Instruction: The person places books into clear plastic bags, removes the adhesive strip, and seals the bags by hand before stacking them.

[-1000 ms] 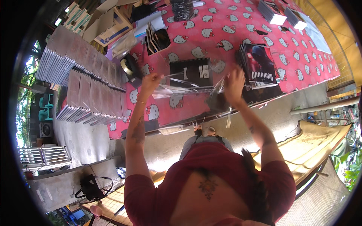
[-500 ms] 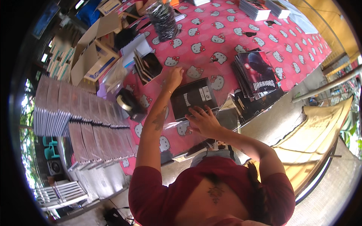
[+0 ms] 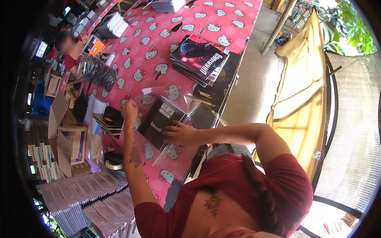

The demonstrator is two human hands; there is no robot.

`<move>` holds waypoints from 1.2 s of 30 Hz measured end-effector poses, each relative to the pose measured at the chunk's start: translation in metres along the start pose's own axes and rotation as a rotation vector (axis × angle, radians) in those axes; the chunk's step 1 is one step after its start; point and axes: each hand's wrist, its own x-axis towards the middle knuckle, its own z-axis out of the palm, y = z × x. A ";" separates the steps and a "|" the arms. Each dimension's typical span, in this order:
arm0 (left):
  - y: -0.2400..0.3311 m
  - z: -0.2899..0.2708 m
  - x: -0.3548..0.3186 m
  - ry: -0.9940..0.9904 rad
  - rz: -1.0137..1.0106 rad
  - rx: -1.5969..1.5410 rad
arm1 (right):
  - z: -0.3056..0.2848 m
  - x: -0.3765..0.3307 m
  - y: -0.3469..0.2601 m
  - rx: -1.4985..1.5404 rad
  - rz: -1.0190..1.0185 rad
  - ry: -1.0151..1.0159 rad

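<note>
A black spiral notebook (image 3: 162, 119) lies on the pink patterned tablecloth in front of me, with clear plastic film (image 3: 180, 104) around and beneath it. My right hand (image 3: 180, 133) rests on the notebook's near right part, fingers spread. Left of the notebook, my left hand (image 3: 129, 112) is closed at the film's left side; what its fingers grip, if anything, is too small to make out. Just beyond that hand's wrist, dark notebooks (image 3: 111, 121) lie in a small pile. Farther right is a stack of spiral notebooks (image 3: 200, 57) with a red and dark cover on top.
A tape dispenser (image 3: 114, 162) stands near my left forearm. Many wrapped notebooks (image 3: 75, 190) are stacked at the lower left. An open cardboard box (image 3: 71, 144) stands left, below a black plastic-wrapped bundle (image 3: 97, 73). Another person (image 3: 71, 49) is at the table's far left.
The view has swung right, so the table appears turned. My left hand stays closed beside the notebook and my right hand still lies on it.
</note>
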 end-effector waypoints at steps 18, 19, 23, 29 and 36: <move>0.061 -0.031 -0.043 0.177 -0.116 -0.230 | 0.009 -0.008 0.007 -0.026 -0.062 0.062; 0.055 -0.026 -0.047 0.163 -0.147 -0.245 | 0.012 -0.008 0.005 -0.025 -0.070 0.076; 0.055 -0.019 -0.044 0.170 -0.203 -0.300 | 0.019 -0.005 0.013 -0.045 -0.089 0.132; 0.026 -0.004 -0.036 0.161 -0.177 -0.269 | 0.020 -0.007 0.007 0.002 -0.085 0.121; 0.011 -0.001 -0.027 0.189 -0.189 -0.272 | 0.008 -0.008 0.004 0.051 -0.097 0.076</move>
